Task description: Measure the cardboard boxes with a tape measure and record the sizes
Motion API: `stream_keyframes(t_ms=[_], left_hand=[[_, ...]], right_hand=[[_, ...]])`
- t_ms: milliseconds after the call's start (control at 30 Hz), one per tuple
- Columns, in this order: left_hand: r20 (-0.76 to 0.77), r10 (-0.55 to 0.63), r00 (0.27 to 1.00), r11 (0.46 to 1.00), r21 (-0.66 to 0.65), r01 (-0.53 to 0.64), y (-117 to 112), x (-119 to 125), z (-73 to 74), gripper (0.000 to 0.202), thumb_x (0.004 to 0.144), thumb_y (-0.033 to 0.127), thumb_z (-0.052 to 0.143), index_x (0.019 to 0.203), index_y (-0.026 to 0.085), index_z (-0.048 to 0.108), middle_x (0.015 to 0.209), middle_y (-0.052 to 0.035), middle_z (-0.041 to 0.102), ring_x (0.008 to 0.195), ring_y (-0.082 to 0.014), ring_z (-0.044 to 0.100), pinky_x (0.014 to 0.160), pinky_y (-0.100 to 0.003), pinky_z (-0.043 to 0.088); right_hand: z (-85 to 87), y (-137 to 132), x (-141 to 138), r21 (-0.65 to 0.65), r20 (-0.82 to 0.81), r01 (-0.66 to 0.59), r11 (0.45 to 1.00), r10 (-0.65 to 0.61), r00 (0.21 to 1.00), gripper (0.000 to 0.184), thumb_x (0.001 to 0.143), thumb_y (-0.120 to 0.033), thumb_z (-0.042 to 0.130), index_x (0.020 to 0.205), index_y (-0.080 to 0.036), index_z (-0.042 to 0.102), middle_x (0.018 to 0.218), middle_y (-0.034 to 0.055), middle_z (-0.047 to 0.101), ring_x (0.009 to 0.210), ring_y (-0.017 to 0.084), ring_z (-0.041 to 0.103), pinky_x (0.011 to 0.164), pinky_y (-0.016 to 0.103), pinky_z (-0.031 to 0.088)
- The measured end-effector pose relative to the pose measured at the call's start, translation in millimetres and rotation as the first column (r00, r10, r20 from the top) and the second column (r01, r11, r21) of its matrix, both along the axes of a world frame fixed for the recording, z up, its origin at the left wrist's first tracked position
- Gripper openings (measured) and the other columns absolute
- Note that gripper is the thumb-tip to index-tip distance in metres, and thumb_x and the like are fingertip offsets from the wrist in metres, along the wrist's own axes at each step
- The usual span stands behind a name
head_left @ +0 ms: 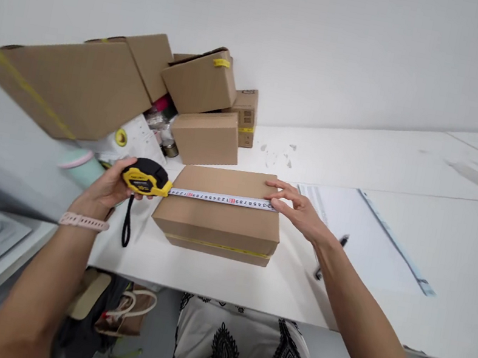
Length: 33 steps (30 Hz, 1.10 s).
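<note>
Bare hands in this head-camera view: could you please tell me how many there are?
2: the left hand holds the black-and-yellow tape measure by the left end of the brown cardboard box; the right hand touches its white blade near the right end.

Tape blade (217, 198) on box (218, 217); papers (371, 239) right, 1 pen (343, 240) seemingly on their edge; cartons (206, 141) behind, left.

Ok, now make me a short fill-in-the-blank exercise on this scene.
The tape measure is held in the wearer's ____ hand.
The tape blade lies along the ____ face of the cardboard box, not its front.
The wristband is coloured ____.
The pen lies on the wearer's ____ side of that box.
Missing words: left; top; pink; right.
</note>
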State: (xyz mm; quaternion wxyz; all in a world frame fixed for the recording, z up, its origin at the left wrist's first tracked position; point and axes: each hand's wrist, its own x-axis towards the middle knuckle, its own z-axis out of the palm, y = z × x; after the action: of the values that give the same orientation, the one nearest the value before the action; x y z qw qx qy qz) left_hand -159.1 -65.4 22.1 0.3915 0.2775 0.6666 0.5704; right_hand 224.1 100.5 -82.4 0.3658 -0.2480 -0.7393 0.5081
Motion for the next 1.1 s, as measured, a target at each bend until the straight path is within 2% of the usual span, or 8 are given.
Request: stream_keyframes(t_ms=[267, 467, 533, 633, 733, 867, 1000, 1100], left_hand=[[0.006, 0.071, 0.997, 0.997, -0.005, -0.071, -3.0, -36.9, -10.2, 0.026, 0.081, 0.041, 0.058, 0.074, 0.017, 0.06, 0.055, -0.0076, 0.067, 0.043, -0.0229, 0.062, 0.032, -0.025, 0.04], [0.014, 0.053, 0.998, 0.999, 0.0, -0.053, -4.1, -43.0, -13.9, 0.028, 0.086, 0.038, 0.049, 0.076, 0.015, 0.061, 0.054, -0.0081, 0.067, 0.041, -0.0223, 0.061, 0.032, -0.026, 0.039], [0.023, 0.043, 0.999, 0.999, -0.003, -0.043, -5.5, -40.5, -13.7, 0.032, 0.089, 0.039, 0.047, 0.08, 0.013, 0.062, 0.057, -0.0073, 0.069, 0.045, -0.0221, 0.064, 0.036, -0.024, 0.041], [0.03, 0.048, 0.998, 0.999, 0.021, -0.048, -7.9, -34.1, -14.1, 0.035, 0.091, 0.042, 0.049, 0.085, 0.01, 0.062, 0.06, -0.004, 0.068, 0.049, -0.0195, 0.065, 0.041, -0.022, 0.044], [0.017, 0.077, 0.997, 0.995, 0.063, -0.078, -9.8, -26.4, -13.6, 0.032, 0.09, 0.041, 0.053, 0.083, 0.01, 0.059, 0.058, -0.0031, 0.066, 0.046, -0.0174, 0.062, 0.04, -0.021, 0.042], [-0.015, 0.125, 0.992, 0.982, 0.142, -0.122, -18.9, -9.3, -1.8, 0.026, 0.088, 0.035, 0.053, 0.083, 0.01, 0.059, 0.057, -0.0026, 0.065, 0.043, -0.0169, 0.06, 0.037, -0.02, 0.04], [-0.032, 0.212, 0.977, 0.937, 0.29, -0.194, -46.7, 26.8, 22.3, 0.023, 0.08, 0.033, 0.058, 0.089, 0.012, 0.061, 0.066, -0.0011, 0.07, 0.048, -0.0174, 0.061, 0.032, -0.02, 0.04], [0.024, 0.305, 0.952, 0.876, 0.384, -0.291, -82.8, 62.2, 30.9, 0.035, 0.074, 0.037, 0.06, 0.097, 0.011, 0.069, 0.085, -0.0055, 0.077, 0.06, -0.0223, 0.067, 0.032, -0.025, 0.047]], right_hand=[[-2.7, -0.6, -6.2, 0.005, 0.005, 0.028, 1.0, -0.028, 1.0, 0.021, 0.084, -0.051, 0.07, 0.092, -0.033, 0.078, 0.144, 0.0029, 0.057, 0.144, 0.03, 0.037, 0.113, 0.057, 0.034], [-3.6, -2.8, -7.4, 0.0, -0.005, 0.047, 0.999, -0.047, 0.999, 0.021, 0.084, -0.051, 0.07, 0.09, -0.032, 0.078, 0.143, 0.0038, 0.057, 0.141, 0.031, 0.04, 0.112, 0.057, 0.035], [-3.3, -3.3, -7.4, -0.007, -0.008, 0.05, 0.999, -0.05, 0.999, 0.021, 0.084, -0.051, 0.07, 0.09, -0.032, 0.078, 0.142, 0.0037, 0.057, 0.141, 0.031, 0.041, 0.112, 0.057, 0.034], [-3.3, -2.4, -8.2, -0.019, -0.017, 0.045, 0.999, -0.045, 0.999, 0.021, 0.083, -0.052, 0.071, 0.09, -0.033, 0.078, 0.143, 0.0034, 0.057, 0.142, 0.031, 0.04, 0.113, 0.057, 0.033], [-3.5, -1.6, -9.9, -0.035, -0.02, 0.04, 0.999, -0.04, 0.999, 0.023, 0.082, -0.053, 0.072, 0.089, -0.032, 0.078, 0.144, 0.0032, 0.056, 0.143, 0.032, 0.038, 0.114, 0.057, 0.032], [4.4, -10.8, -6.9, -0.074, -0.041, 0.08, 0.994, -0.083, 0.996, 0.026, 0.083, -0.053, 0.071, 0.092, -0.03, 0.078, 0.142, 0.0038, 0.059, 0.137, 0.03, 0.046, 0.113, 0.055, 0.034], [32.9, -32.7, 0.0, -0.1, -0.106, 0.207, 0.973, -0.217, 0.97, 0.035, 0.089, -0.053, 0.064, 0.112, -0.028, 0.073, 0.122, 0.0062, 0.07, 0.116, 0.026, 0.061, 0.104, 0.05, 0.044], [61.8, -34.5, -5.0, -0.024, -0.254, 0.349, 0.937, -0.343, 0.904, 0.032, 0.092, -0.049, 0.062, 0.109, -0.025, 0.073, 0.111, 0.0063, 0.072, 0.102, 0.022, 0.064, 0.097, 0.044, 0.049]])
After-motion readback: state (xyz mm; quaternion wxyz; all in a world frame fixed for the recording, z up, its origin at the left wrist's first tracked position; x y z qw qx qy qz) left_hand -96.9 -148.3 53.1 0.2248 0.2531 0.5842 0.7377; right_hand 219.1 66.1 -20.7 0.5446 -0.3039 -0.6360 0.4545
